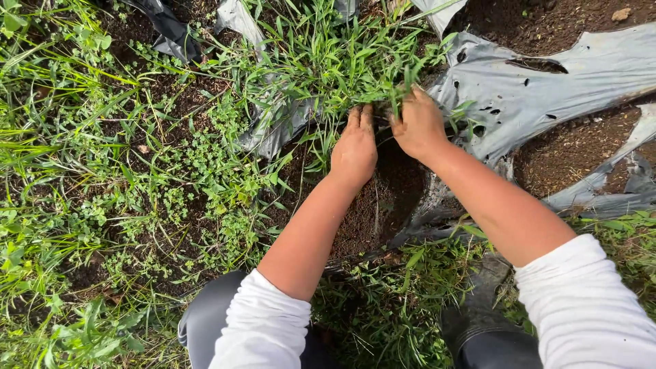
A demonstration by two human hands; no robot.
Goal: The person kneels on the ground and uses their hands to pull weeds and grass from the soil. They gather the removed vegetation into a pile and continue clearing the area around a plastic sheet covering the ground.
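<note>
— Grass clump (pixel 342 65): where does it sit, and what are the fingers doing in it?

— It grows at the top middle of the ground, at the torn edge of the grey plastic sheet (pixel 547 89). Both hands are at its base. The left hand (pixel 354 150) lies palm down, fingers pressed together and pointing into the stems, their tips hidden among the blades. The right hand (pixel 418 126) is curled, fingers bent around a bunch of stems; whether it grips them tight I cannot tell.

— What lies right around the hands?

— Bare dark soil (pixel 376 205) under the wrists, in a hollow. Just right of the right hand, the plastic sheet rises, wrinkled and full of small holes. Another crumpled strip of plastic (pixel 277 126) lies just left of the left hand, half buried in the grass.

— Anything in the way?

— Long blades hang over the knuckles of both hands. The sheet's edge crowds the right hand closely.

— And open room?

— The soil hollow towards the person is free. Left of it spreads a patch of small leafy weeds (pixel 205 178), then taller grass along the left edge. Beyond the sheet, at the top right, is more bare soil.

— Further out?

— White sleeves (pixel 263 328) are pushed up the forearms. Below, a dark boot (pixel 482 328) stands in the grass at the bottom edge, near the right arm.
</note>
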